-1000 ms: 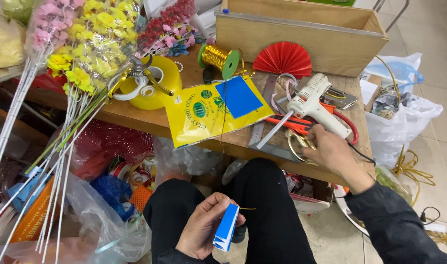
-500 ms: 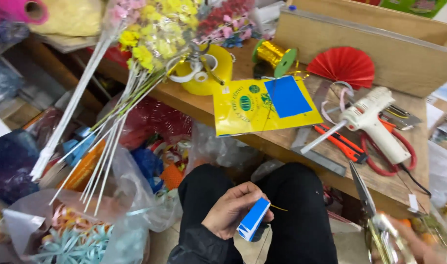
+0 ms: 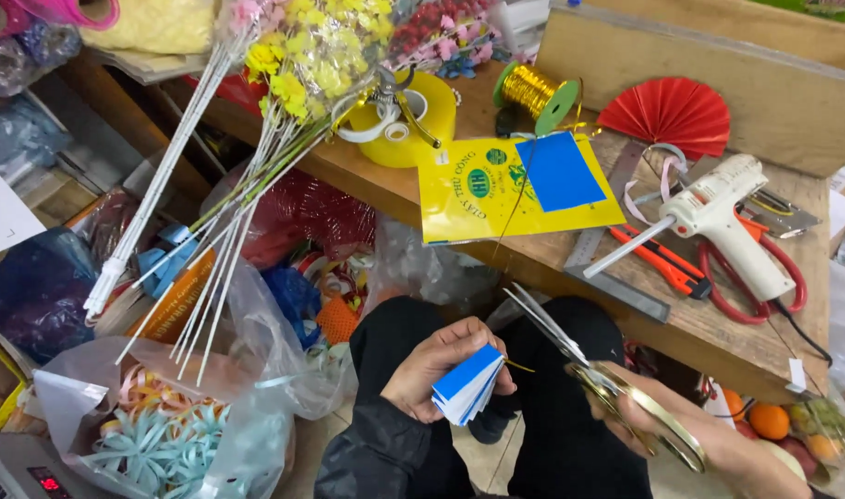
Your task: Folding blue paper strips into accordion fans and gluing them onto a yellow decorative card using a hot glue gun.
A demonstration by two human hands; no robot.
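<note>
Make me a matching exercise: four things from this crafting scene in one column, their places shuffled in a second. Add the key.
Things:
1. scissors
2. folded blue paper
3. glue gun
4. red paper fan

Places:
A. lying on the bench, beside the red cord
B. in the right hand
C. on the bench, against the wooden board
D. in the left hand

Pairs: 1-B, 2-D, 3-A, 4-C
</note>
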